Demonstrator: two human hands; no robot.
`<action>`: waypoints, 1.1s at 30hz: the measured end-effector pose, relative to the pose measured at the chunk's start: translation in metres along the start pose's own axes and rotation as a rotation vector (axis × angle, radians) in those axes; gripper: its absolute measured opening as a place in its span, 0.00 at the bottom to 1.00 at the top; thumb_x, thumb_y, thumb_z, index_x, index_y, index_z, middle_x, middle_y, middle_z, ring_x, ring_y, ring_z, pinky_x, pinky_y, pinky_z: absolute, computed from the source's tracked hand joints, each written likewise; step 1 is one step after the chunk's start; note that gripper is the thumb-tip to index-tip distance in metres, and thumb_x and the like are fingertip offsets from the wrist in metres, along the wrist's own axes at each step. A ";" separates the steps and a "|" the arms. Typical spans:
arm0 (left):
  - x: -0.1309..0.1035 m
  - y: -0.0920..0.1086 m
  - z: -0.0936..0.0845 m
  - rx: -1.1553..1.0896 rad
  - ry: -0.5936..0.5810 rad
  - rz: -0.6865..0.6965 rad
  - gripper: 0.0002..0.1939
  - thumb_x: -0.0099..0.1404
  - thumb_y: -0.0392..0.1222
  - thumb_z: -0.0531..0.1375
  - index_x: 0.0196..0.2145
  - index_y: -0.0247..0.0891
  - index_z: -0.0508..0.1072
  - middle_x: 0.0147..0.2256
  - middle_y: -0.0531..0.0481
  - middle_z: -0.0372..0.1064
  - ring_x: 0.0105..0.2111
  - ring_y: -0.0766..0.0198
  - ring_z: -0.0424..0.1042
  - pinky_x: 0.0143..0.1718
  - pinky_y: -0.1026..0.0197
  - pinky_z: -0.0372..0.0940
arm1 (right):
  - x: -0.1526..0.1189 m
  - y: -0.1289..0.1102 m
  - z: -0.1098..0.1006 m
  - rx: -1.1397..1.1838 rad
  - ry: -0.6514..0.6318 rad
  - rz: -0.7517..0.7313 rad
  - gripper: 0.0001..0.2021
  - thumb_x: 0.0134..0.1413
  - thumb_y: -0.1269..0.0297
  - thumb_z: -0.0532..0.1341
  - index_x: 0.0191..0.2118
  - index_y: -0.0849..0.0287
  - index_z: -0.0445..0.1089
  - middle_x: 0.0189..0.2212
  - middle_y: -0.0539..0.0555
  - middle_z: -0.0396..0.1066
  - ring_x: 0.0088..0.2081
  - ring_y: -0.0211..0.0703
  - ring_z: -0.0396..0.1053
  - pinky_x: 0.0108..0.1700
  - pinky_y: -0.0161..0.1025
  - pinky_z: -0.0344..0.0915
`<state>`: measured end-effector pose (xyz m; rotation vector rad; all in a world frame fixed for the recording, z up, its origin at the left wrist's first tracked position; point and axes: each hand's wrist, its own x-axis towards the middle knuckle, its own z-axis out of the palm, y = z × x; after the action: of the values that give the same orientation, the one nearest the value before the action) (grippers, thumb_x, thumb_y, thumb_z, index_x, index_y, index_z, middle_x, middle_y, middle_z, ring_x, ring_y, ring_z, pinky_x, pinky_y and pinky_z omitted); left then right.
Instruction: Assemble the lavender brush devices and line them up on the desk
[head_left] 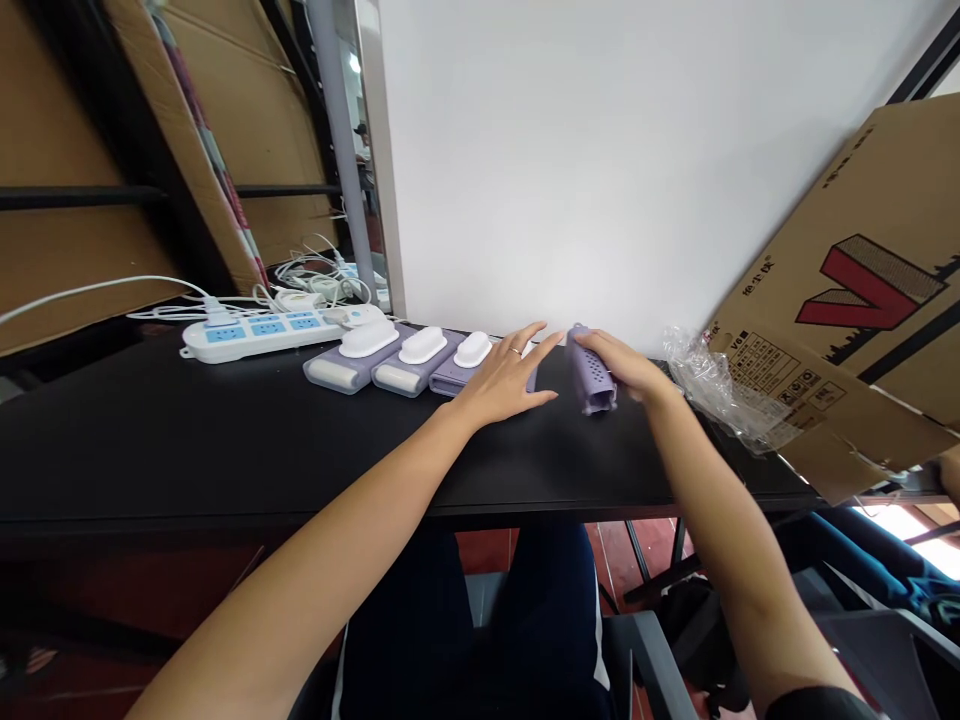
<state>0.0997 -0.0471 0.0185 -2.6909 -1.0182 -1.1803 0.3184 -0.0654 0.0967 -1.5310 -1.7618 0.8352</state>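
My right hand (621, 362) grips a purple plastic case with rows of holes (592, 372), tilted on its side over the black table. The case's near end looks hollow. To its left, my left hand (501, 382) has its fingers spread, with a ring on one finger. It reaches over the right end of a row of several purple boxes, partly hiding the last ones. Each visible box has a white oval piece on top, such as the leftmost box (319, 372) and the box beside it (390, 378). Whether my left hand touches a box, I cannot tell.
A white power strip (262, 335) with cables lies at the back left of the black table (225, 440). A white panel (562, 160) stands behind. Crumpled clear plastic (720, 390) and a large cardboard box (855, 300) are on the right.
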 end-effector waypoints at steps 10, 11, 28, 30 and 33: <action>0.001 0.002 -0.010 0.062 0.196 -0.052 0.37 0.64 0.47 0.64 0.67 0.42 0.58 0.66 0.38 0.61 0.68 0.43 0.58 0.69 0.40 0.51 | 0.038 0.038 0.008 -0.365 0.353 -0.062 0.23 0.69 0.50 0.51 0.60 0.55 0.71 0.52 0.58 0.77 0.52 0.51 0.73 0.55 0.44 0.67; 0.002 0.001 -0.010 0.063 0.226 -0.102 0.38 0.63 0.47 0.65 0.67 0.42 0.58 0.65 0.38 0.62 0.67 0.43 0.59 0.69 0.40 0.51 | 0.039 0.054 -0.011 -0.526 0.442 0.016 0.23 0.68 0.54 0.52 0.62 0.55 0.70 0.56 0.61 0.75 0.56 0.54 0.71 0.57 0.47 0.65; 0.003 -0.007 -0.009 0.110 0.347 -0.301 0.43 0.59 0.43 0.69 0.68 0.47 0.57 0.65 0.41 0.62 0.65 0.44 0.59 0.68 0.41 0.52 | 0.024 0.121 -0.062 -0.796 0.268 0.377 0.31 0.56 0.61 0.62 0.67 0.49 0.66 0.63 0.64 0.66 0.60 0.62 0.68 0.57 0.50 0.64; 0.002 -0.008 -0.008 0.111 0.356 -0.304 0.43 0.59 0.45 0.68 0.68 0.47 0.57 0.65 0.41 0.61 0.65 0.44 0.59 0.68 0.41 0.52 | 0.024 0.121 -0.063 -0.649 0.272 0.316 0.30 0.57 0.59 0.61 0.65 0.54 0.67 0.60 0.63 0.70 0.55 0.57 0.71 0.54 0.46 0.67; 0.002 -0.011 -0.006 0.110 0.365 -0.303 0.42 0.60 0.46 0.68 0.68 0.46 0.57 0.65 0.40 0.61 0.65 0.43 0.59 0.67 0.41 0.51 | 0.025 0.125 -0.070 -0.428 0.363 0.235 0.28 0.60 0.56 0.58 0.64 0.56 0.67 0.57 0.61 0.73 0.50 0.51 0.74 0.51 0.42 0.68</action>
<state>0.0906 -0.0389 0.0215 -2.1770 -1.4042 -1.5366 0.4446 -0.0225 0.0383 -2.0492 -1.5698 0.2578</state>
